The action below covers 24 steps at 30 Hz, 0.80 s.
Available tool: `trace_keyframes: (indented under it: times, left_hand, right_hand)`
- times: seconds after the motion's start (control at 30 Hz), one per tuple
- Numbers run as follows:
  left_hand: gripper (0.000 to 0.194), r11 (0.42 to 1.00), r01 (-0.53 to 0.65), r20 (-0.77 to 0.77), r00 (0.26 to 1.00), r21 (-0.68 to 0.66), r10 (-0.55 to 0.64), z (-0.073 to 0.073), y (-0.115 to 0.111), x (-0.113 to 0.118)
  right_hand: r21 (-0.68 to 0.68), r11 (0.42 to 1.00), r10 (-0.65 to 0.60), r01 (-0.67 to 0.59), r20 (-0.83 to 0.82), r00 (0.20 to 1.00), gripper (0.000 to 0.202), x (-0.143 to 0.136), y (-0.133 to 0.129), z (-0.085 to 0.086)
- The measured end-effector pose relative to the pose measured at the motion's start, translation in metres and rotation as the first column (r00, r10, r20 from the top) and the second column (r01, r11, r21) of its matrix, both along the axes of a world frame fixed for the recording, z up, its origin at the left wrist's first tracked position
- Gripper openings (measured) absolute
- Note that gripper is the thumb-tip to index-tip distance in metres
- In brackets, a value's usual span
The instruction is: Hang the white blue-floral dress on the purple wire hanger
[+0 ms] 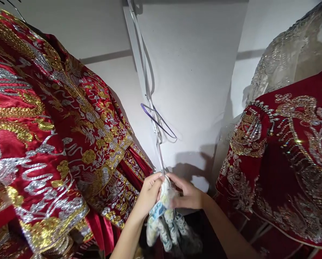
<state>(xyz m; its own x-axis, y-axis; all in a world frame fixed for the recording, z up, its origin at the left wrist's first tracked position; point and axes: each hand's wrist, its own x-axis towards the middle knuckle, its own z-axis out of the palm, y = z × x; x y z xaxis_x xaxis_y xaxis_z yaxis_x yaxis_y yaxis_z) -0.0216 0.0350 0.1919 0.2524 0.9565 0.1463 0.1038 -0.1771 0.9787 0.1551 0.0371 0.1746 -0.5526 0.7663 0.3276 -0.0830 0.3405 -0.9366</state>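
A white strap (143,54) hangs down the wall and narrows into a cord that meets the top of a soft white-and-blue patterned cloth bundle (165,196). Several stuffed-looking lobes dangle from the bundle's lower end; its exact kind is not clear. My left hand (149,196) is closed on its upper left side, thumb pressed near the top. On the other side my right hand (189,194) is closed around its upper part, slightly blurred. Above both hands, a thin purple loop (161,122) is caught on the strap.
Red garments with gold and silver embroidery (77,118) hang close on the left. To the right hang a beaded red dress (282,162) and a pale sequined gown (285,61). A white wall panel (196,72) stands behind the strap.
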Motion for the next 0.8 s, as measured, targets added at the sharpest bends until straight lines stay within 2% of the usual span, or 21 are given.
trace_keyframes:
  times: [0.03, 0.1, 0.17, 0.23, 0.3, 0.37, 0.47, 0.5, 0.57, 0.67, 0.73, 0.8]
  left_hand:
    - [0.042, 1.000, -0.028, 0.011, 1.000, -0.004, 0.028, -0.001, 0.003, 0.001]
    - [0.040, 1.000, -0.020, 0.035, 0.999, -0.020, 0.021, -0.002, 0.006, -0.003]
    - [0.036, 0.995, 0.098, 0.035, 0.994, 0.010, -0.099, -0.004, 0.004, -0.010]
    - [0.033, 0.959, 0.279, -0.057, 0.959, 0.048, -0.276, -0.008, -0.004, -0.015]
    - [0.042, 0.920, 0.392, -0.239, 0.895, 0.022, -0.376, -0.015, -0.012, -0.018]
    - [0.049, 0.912, 0.409, -0.453, 0.811, -0.013, -0.370, -0.024, -0.017, -0.022]
    - [0.024, 0.928, 0.372, -0.652, 0.709, 0.023, -0.268, -0.027, -0.013, -0.034]
    - [0.029, 0.934, 0.354, -0.681, 0.693, 0.037, -0.236, -0.023, -0.009, -0.041]
    - [0.040, 0.951, 0.295, -0.694, 0.704, 0.090, -0.153, -0.006, -0.002, -0.059]
    - [0.039, 0.942, 0.234, -0.656, 0.754, 0.240, -0.021, 0.038, 0.002, -0.086]
    - [0.037, 0.909, 0.237, -0.608, 0.794, 0.342, 0.021, 0.069, -0.001, -0.096]
    - [0.035, 0.869, 0.238, -0.531, 0.847, 0.434, 0.034, 0.096, -0.006, -0.097]
  right_hand:
    - [0.005, 1.000, -0.010, 0.010, 0.036, 0.999, 0.056, 0.002, -0.003, 0.005]
    - [0.037, 0.995, -0.096, 0.093, 0.091, 0.991, 0.035, 0.007, -0.003, 0.010]
    - [0.082, 0.977, -0.201, 0.194, 0.088, 0.976, 0.014, 0.014, 0.000, 0.012]
    - [0.100, 0.963, -0.253, 0.248, 0.037, 0.967, 0.014, 0.021, 0.003, 0.015]
    - [0.084, 0.950, -0.300, 0.302, -0.034, 0.953, 0.014, 0.029, 0.005, 0.020]
    - [0.096, 0.922, -0.371, 0.376, -0.066, 0.926, 0.011, 0.037, 0.007, 0.025]
    - [0.178, 0.835, -0.509, 0.522, -0.115, 0.853, 0.017, 0.053, 0.013, 0.032]
    - [0.185, 0.798, -0.554, 0.574, -0.152, 0.818, 0.020, 0.058, 0.016, 0.034]
    - [0.160, 0.731, -0.626, 0.663, -0.229, 0.746, 0.026, 0.070, 0.025, 0.035]
    - [0.132, 0.672, -0.684, 0.728, -0.265, 0.679, 0.033, 0.084, 0.041, 0.036]
    - [0.123, 0.674, -0.685, 0.728, -0.264, 0.679, 0.026, 0.088, 0.051, 0.038]
    - [0.084, 0.707, -0.658, 0.702, -0.284, 0.697, 0.013, 0.086, 0.060, 0.044]
